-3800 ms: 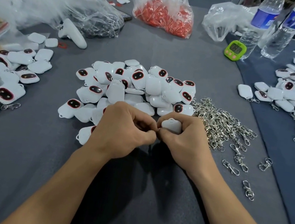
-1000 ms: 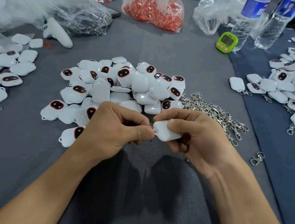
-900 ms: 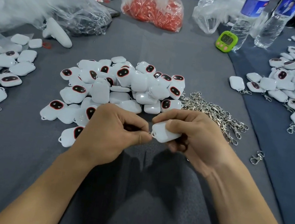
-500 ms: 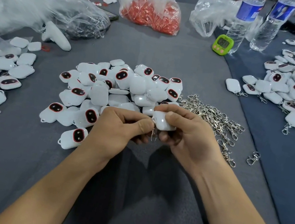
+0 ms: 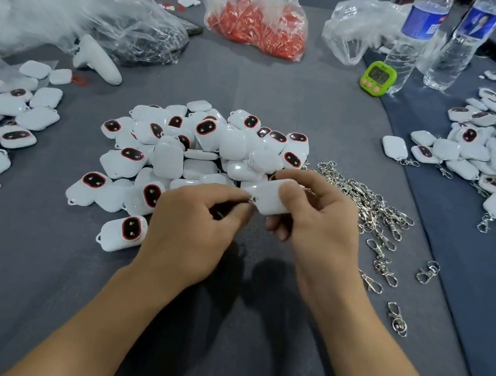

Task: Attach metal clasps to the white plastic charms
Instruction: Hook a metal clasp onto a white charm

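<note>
The white rounded plastic charm (image 5: 271,200) is held between the two hands, just above the grey cloth-covered table (image 5: 27,282). The right hand (image 5: 321,229) grips it, fingers curled round it. The left hand (image 5: 194,228), close against the right, pinches a small silver metal clasp (image 5: 251,200) at the charm's left corner; most of the clasp is hidden. Just beyond both hands lies a pile of white plastic charms with red-rimmed dark faces (image 5: 201,144). Beside the right hand, on its right, spreads a heap of loose silver metal clasps (image 5: 368,204). Well beyond that heap stands a lime-green digital timer (image 5: 377,78).
</note>
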The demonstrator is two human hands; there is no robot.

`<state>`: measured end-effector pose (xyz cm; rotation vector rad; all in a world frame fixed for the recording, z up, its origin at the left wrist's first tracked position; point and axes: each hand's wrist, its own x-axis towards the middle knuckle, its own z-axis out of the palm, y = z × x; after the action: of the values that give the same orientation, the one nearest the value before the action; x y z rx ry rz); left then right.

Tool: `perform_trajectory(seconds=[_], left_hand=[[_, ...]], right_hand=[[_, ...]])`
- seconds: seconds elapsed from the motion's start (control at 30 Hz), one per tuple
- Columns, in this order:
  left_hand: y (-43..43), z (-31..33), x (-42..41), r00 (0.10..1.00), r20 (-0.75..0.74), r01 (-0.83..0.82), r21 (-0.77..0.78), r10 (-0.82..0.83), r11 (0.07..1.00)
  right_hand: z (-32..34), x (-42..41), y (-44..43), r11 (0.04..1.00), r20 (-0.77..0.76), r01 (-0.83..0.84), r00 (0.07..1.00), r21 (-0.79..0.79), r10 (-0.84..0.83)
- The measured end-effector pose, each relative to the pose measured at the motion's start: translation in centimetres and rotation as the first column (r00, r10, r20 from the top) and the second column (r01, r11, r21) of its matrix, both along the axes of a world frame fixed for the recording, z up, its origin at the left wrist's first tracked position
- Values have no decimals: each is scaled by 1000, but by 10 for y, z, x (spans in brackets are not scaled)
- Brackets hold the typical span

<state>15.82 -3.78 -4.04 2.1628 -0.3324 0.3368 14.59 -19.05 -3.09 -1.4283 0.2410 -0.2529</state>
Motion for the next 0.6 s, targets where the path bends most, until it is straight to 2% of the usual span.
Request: perform_trajectory(seconds=[0.03, 0.1, 0.17, 0.23, 0.3, 0.33, 0.37, 0.4, 0.43, 0.47, 0.5, 0.53, 0.57, 0.6], left_hand=[[-2, 0, 2, 994, -109, 8, -139, -24, 990], [-8, 0, 2, 959, -258, 15, -364, -116, 931], [-11, 1, 2, 946, -282, 18, -451, -161, 892], [-10, 3, 1, 958, -242, 31, -442, -153, 896], [-6, 5, 0, 985, -155, 32, -296, -81, 955], [-3, 6, -1, 997, -58, 40, -139, -48, 990], [-3, 6, -2, 997, 69, 32, 78, -38, 996], [-4, 6, -4, 981, 189, -5, 298, -54, 955], [-8, 6, -8, 962, 263, -62, 455, -68, 888], [-12, 4, -12, 950, 305, -109, 523, -67, 845], [-16, 4, -15, 946, 320, -132, 530, -53, 837], [-18, 3, -17, 944, 327, -143, 497, -32, 856], [-19, 3, -18, 949, 315, -146, 422, 6, 895], [-20, 4, -17, 956, 287, -153, 306, 62, 940]], right_hand=[[2, 2, -2, 990, -52, -22, 998, 141, 29], [4, 2, -3, 953, -111, -52, 990, 299, 89], [2, 1, -2, 922, -132, -71, 983, 381, 130], [2, 1, -1, 912, -139, -62, 982, 406, 129], [2, 2, 0, 939, -103, -27, 993, 342, 66], [0, 0, 1, 969, -53, -8, 998, 247, 22], [-2, -3, 4, 997, 21, 27, 999, 71, -28], [-4, -7, 7, 980, 115, 92, 991, -175, -72], [-6, -11, 11, 901, 203, 166, 975, -401, -89], [-8, -13, 15, 810, 270, 234, 958, -538, -97], [-10, -12, 16, 774, 297, 277, 947, -569, -121], [-10, -10, 15, 810, 276, 272, 951, -519, -142], [-8, -5, 11, 900, 207, 224, 966, -373, -155], [-5, 0, 6, 976, 99, 155, 985, -156, -141]])
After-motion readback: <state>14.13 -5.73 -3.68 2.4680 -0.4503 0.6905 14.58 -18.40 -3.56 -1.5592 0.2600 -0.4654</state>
